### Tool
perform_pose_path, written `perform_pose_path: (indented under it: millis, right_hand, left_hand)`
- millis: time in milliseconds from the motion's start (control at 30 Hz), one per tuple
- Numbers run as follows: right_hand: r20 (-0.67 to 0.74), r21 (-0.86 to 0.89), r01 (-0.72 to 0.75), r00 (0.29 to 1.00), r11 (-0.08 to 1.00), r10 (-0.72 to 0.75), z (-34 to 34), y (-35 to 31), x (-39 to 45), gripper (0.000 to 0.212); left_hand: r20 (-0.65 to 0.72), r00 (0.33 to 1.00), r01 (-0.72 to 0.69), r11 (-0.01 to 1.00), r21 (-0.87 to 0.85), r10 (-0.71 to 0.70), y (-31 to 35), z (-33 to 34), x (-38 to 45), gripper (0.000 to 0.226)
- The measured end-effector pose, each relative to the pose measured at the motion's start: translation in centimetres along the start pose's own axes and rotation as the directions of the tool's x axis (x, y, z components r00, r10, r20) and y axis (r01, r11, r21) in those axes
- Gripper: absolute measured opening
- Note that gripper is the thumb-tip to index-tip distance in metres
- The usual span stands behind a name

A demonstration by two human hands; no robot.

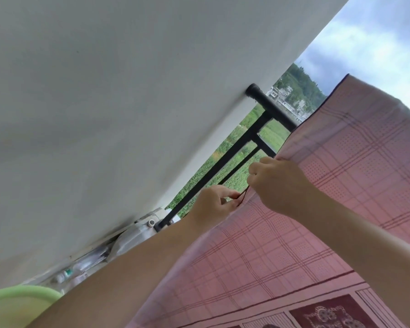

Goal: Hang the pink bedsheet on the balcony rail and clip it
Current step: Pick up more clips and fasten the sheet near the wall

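The view is tilted. A pink checked bedsheet [336, 185] hangs draped over the black balcony rail [270, 107], covering most of it to the right. My left hand [213, 204] pinches the sheet's dark-trimmed left edge lower down. My right hand [277, 183] grips the same edge just above, fingers curled round the fabric. Both hands are close together in front of the rail's bars. No clip is visible.
A white wall [104, 102] fills the left, where the rail's end is fixed. A light green basin [14, 308] sits at the bottom left. Bottles and clutter [81, 268] lie along the wall's foot. Fields and buildings lie beyond the rail.
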State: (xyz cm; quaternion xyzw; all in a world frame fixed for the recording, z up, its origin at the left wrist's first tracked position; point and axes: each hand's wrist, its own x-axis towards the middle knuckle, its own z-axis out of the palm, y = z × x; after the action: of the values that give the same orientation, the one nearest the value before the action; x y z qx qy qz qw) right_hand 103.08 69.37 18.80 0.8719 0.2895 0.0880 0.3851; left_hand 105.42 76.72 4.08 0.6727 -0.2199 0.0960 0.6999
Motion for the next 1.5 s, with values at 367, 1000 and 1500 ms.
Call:
perform_pose_path:
  millis: [367,1000,1500]
  right_hand:
    - [0.026,-0.021,0.025,0.999,0.999,-0.025,-0.5,-0.6,0.5,0.029]
    - [-0.108,-0.005,-0.058,0.992,0.998,0.057,-0.4,0.1,1.8,0.031]
    - [-0.059,0.09,-0.058,0.996,0.994,0.064,-0.4,1.0,1.4,0.013]
  left_hand:
    - [0.105,0.977,0.2,0.969,-0.145,-0.186,-0.8,0.0,1.4,0.019]
    - [-0.103,0.994,-0.016,0.989,0.147,0.031,-0.6,-1.0,1.4,0.018]
    - [-0.237,0.959,-0.12,0.981,0.156,0.155,-0.6,0.1,0.8,0.043]
